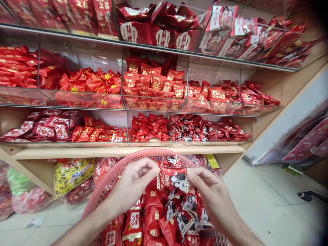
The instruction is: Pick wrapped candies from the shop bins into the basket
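Note:
A red wrapped candy (pixel 173 178) with a cartoon couple printed on it is stretched level between my two hands. My left hand (pixel 137 182) pinches its left end between thumb and fingers. At the other end, my right hand (pixel 208 186) grips the wrapper's corner the same way. Both hands are above a pink perforated plastic basket (pixel 102 188). Inside lie many red packets: plain red ones (pixel 153 218), a gold-edged one (pixel 133 222) on the left, and more couple-print candies (pixel 186 218) on the right.
Behind the basket, a wooden shelf unit (pixel 194 149) carries clear bins of red candy packets (pixel 153 82) on several levels. Plastic bags, one yellow (pixel 73 176), sit underneath. Tiled floor (pixel 266 205) lies to the right, with a black chair-like foot (pixel 306 195) at the edge.

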{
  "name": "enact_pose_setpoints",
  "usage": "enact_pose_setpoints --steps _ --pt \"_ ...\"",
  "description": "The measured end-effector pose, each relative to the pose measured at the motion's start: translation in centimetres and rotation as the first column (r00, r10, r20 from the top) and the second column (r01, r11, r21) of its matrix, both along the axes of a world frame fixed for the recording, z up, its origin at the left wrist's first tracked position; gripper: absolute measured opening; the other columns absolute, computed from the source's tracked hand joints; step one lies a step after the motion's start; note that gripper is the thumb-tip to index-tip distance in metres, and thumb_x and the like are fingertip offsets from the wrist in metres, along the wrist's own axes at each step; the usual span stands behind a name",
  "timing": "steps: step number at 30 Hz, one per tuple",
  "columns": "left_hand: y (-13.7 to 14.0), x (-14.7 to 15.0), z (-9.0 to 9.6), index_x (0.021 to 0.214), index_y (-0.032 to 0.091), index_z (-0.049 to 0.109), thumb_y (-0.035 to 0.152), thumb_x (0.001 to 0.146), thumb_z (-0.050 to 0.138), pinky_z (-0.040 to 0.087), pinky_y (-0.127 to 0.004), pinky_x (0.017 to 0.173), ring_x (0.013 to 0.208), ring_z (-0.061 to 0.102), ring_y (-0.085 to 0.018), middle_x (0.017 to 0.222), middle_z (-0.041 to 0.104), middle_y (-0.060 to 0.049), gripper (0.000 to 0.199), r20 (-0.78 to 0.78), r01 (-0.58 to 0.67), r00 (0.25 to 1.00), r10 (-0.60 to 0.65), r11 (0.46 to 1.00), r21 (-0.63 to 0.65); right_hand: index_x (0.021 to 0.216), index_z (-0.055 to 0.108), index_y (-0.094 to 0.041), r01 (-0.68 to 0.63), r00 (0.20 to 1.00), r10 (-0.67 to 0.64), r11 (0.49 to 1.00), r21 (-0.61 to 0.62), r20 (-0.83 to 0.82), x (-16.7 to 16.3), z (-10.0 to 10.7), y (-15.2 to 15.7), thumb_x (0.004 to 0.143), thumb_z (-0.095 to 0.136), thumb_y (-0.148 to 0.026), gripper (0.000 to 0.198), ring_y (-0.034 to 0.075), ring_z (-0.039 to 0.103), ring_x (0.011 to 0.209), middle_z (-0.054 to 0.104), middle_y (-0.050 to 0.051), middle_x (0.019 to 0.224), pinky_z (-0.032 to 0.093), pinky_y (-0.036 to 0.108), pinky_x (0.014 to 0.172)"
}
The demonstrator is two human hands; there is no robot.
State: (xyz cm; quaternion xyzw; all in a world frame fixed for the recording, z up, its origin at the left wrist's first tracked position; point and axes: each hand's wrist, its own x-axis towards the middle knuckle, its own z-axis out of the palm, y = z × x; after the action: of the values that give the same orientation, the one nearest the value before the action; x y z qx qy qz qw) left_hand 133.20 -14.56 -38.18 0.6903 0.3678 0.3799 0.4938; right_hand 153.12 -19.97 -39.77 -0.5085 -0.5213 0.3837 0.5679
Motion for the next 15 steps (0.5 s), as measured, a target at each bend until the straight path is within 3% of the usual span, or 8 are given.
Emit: enact_pose_setpoints --steps 4,7,11,15 --pt "1.9 1.9 1.4 0.076 0.017 0.048 0.034 0.087 0.049 0.033 -0.023 0.058 0.061 0.037 -0.009 0.066 0.042 0.004 0.02 0.058 0.023 0.998 -0.028 0.996 0.084 0.072 0.063 -0.02 0.048 0.998 -0.049 0.999 0.017 0.046 1.2 0.4 0.8 0.08 0.06 -0.042 0.024 0.012 0.05 0.061 0.056 -0.001 0.062 0.043 0.023 0.061" --pt "3.3 2.9 1.9 0.077 0.017 0.045 0.034 0.088 0.046 0.029 -0.023 0.054 0.059 0.034 -0.009 0.065 0.038 0.005 0.02 0.049 0.046 0.997 -0.054 0.988 0.144 0.085 0.064 -0.02 0.076 0.994 -0.078 0.997 0.026 0.07 2.4 0.4 1.0 0.08 0.059 -0.045 0.026 0.015 0.057 0.067 0.063 0.003 0.071 0.047 0.026 0.062" --pt "4.6 3.8 0.9 0.078 0.017 0.045 0.033 0.089 0.043 0.03 -0.024 0.055 0.06 0.035 -0.009 0.067 0.039 0.004 0.02 -0.071 0.188 0.981 -0.179 0.972 0.144 0.1 0.06 -0.021 0.118 0.983 -0.127 0.99 0.075 0.131 3.7 -0.6 0.7 0.078 0.061 -0.045 0.033 0.019 0.062 0.082 0.067 0.008 0.093 0.052 0.032 0.073" --pt "5.6 4.8 -0.8 0.076 0.017 0.043 0.031 0.089 0.041 0.028 -0.024 0.053 0.056 0.031 -0.009 0.063 0.035 0.005 0.019 -0.258 0.345 0.915 -0.311 0.934 0.096 0.105 0.058 -0.022 0.121 0.971 -0.144 0.984 0.129 0.191 4.4 -2.1 0.5 0.078 0.062 -0.042 0.034 0.02 0.063 0.086 0.067 0.008 0.093 0.054 0.033 0.077"
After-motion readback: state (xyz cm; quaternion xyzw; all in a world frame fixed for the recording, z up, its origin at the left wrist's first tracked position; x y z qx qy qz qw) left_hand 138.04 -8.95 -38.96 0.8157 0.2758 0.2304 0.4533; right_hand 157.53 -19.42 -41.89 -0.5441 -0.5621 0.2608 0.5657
